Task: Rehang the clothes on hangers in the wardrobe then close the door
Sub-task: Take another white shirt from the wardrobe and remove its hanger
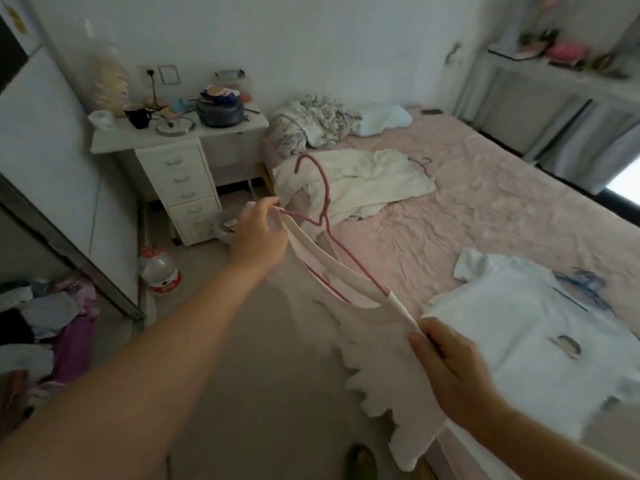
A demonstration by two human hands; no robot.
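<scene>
While both hands grip the top, we seat its straps on the hanger.
Left hand pinches one strap; right hand should keep the other taut.

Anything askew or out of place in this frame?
Yes. The pink top sits unevenly on the red hanger, held at both straps by the left hand and right hand. Clothes lie loose on the bed and heaped on the floor.
</scene>
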